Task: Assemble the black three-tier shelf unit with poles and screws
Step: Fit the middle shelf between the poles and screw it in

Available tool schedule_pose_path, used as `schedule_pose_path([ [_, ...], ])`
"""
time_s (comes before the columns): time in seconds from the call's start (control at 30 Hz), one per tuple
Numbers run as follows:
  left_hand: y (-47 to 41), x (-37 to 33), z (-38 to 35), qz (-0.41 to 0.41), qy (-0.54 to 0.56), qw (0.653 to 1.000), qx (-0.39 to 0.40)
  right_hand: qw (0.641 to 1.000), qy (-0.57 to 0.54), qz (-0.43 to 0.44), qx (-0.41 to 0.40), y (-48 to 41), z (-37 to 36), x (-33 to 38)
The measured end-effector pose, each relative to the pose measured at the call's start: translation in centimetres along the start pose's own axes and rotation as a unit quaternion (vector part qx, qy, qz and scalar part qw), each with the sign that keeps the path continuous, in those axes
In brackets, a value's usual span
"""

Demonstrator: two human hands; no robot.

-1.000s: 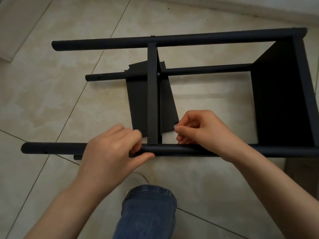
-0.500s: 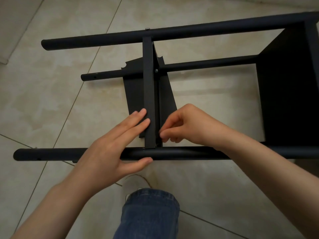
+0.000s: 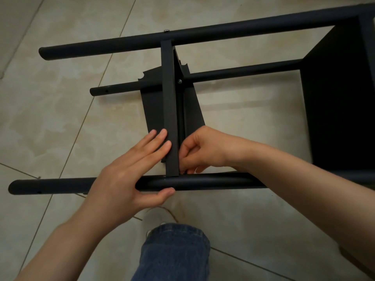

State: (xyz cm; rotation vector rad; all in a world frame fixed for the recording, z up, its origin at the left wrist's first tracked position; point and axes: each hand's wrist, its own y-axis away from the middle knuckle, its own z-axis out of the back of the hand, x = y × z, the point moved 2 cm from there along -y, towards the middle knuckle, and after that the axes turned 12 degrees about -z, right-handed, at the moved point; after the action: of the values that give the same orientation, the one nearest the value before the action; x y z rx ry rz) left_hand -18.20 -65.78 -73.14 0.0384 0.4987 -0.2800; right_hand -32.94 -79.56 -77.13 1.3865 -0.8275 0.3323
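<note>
The black shelf unit lies on its side on the tiled floor. Its near pole (image 3: 203, 182) runs left to right, the far pole (image 3: 182, 36) carries a screw head (image 3: 166, 30), and a lower pole (image 3: 243, 71) lies behind. The middle shelf panel (image 3: 170, 102) stands on edge between the poles; another shelf (image 3: 341, 102) is at the right. My left hand (image 3: 129, 175) lies with straight fingers against the middle shelf's left face, thumb under the near pole. My right hand (image 3: 199, 152) pinches something small, hidden by its fingers, at the corner where shelf meets near pole.
My leg in blue jeans (image 3: 174, 252) and a light shoe (image 3: 160, 218) sit just below the near pole. Beige floor tiles (image 3: 60, 118) surround the frame. The poles' left ends with open screw holes (image 3: 106, 91) stick out freely.
My left hand let go of the near pole and now lies flat against the shelf. My right hand moved down and left to the shelf's corner at the pole.
</note>
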Motion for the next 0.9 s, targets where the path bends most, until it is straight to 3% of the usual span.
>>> schedule_pose_path([
  [0.43, -0.3, 0.0, 0.1, -0.004, -0.018, 1.000, 0.012, 0.995, 0.037, -0.031, 0.091, -1.2, 0.9, 0.6],
  [0.6, -1.4, 0.5, 0.2, -0.060, -0.075, 0.994, 0.049, 0.987, 0.055, -0.051, 0.145, -1.9, 1.3, 0.9],
  [0.9, -1.6, 1.1, -0.4, -0.076, -0.068, 0.993, 0.056, 0.973, 0.015, -0.081, 0.214, -2.9, 1.3, -0.2],
])
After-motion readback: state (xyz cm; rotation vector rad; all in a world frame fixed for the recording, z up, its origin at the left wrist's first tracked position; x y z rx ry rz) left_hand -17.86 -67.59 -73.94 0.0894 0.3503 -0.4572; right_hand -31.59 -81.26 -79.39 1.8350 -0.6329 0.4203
